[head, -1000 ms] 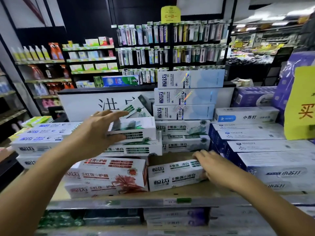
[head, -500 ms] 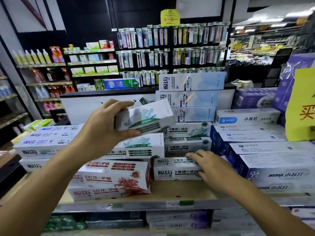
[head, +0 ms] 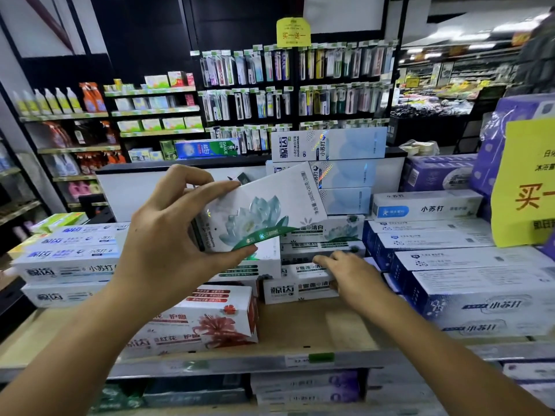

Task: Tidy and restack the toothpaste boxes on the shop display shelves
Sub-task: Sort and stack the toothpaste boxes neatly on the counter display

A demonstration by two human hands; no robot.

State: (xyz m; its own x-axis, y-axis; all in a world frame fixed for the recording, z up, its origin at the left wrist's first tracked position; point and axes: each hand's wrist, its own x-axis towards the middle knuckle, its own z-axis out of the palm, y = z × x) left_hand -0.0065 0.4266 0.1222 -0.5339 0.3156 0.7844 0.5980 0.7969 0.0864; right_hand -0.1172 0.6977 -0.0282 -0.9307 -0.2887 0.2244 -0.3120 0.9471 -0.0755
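Note:
My left hand [head: 168, 235] grips a white toothpaste box with a green lotus print [head: 264, 211], lifted and tilted above the middle stack. My right hand [head: 348, 271] rests on the bottom white-and-green box [head: 294, 291] of the centre stack, fingers curled over its top right end. More white-green boxes [head: 324, 232] are stacked behind it. Red-flower boxes [head: 210, 322] lie at the front left of the wooden shelf [head: 315, 328].
White-blue boxes [head: 69, 259] are piled at the left, larger blue-white packs [head: 480, 289] at the right. Tall pale-blue boxes [head: 330, 145] stand behind. A yellow sign [head: 528, 187] hangs at the right. A lower shelf [head: 300, 388] holds more boxes.
My left hand has lifted the lotus box off the middle stack and tilted it upward. My right hand has pushed the bottom white-green box back toward the stack.

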